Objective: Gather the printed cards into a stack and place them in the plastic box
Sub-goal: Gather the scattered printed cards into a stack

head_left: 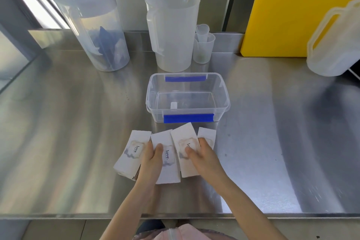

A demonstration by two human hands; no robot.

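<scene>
Several white printed cards (pixel 168 169) with a "love." motif lie fanned side by side on the steel counter, just in front of the clear plastic box (pixel 224 91) with blue clips, which stands open with only a small white bit inside. My left hand (pixel 153 159) rests between the leftmost card (pixel 129 154) and the second one, thumb pressing on the second card. My right hand (pixel 202 155) lies flat over the third card (pixel 184 138) and partly hides the rightmost card (pixel 207 134). Neither hand lifts a card off the counter.
Behind the box stand a lidded clear pitcher (pixel 93 27), an open translucent jug (pixel 172 29) and small nested measuring cups (pixel 203 45). A yellow board (pixel 292 11) and a white jug (pixel 335 41) are at the back right. The counter edge (pixel 175 215) runs near me.
</scene>
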